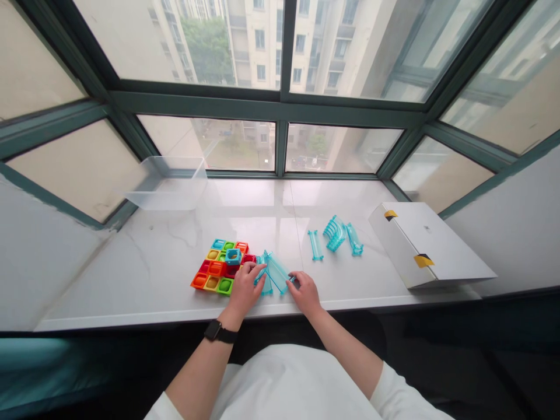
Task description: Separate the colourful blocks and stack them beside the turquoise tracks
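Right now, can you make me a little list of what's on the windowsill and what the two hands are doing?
surface: white marble windowsill
left hand: grips the clear blue track pieces; black watch on the wrist
right hand: grips the other end of the same pieces
left of the hands: colourful block grid, blue hollow cube on top
farther back, right: spare blue tracks
far right: white box
back left: clear plastic tub

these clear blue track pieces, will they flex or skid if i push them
Probably stiff: the track pieces look like moulded clear plastic with raised side rails, straight between left hand and right hand. Likely light, and apt to skid on the glossy sill. The thin rails might crack if forced.
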{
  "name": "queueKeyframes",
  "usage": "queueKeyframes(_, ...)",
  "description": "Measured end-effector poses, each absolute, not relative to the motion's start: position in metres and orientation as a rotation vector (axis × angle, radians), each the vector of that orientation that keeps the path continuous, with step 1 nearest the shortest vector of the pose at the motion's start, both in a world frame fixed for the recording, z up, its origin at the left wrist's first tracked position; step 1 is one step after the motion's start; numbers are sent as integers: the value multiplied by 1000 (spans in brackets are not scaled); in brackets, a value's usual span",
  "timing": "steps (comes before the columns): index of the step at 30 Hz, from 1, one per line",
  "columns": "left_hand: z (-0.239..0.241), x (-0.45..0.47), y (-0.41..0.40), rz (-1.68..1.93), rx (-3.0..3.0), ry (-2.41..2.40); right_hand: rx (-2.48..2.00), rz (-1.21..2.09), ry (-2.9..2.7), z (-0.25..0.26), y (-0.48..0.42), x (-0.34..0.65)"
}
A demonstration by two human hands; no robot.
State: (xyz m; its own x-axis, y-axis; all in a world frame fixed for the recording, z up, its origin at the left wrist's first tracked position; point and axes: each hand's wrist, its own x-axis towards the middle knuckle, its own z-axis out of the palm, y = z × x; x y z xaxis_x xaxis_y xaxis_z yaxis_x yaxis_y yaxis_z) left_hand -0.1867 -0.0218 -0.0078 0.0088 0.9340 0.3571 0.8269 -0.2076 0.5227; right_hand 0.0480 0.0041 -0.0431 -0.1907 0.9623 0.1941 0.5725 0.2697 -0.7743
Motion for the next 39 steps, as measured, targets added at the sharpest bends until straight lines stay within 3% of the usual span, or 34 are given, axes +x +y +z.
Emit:
queueKeyframes(30,-10,-179,-24,823,2261,1944,-1434,824,-1470,-46,4,56)
queueKeyframes(39,-10,-181,-25,847,2251,1961,-1374,1075,-1083,-47,3,65)
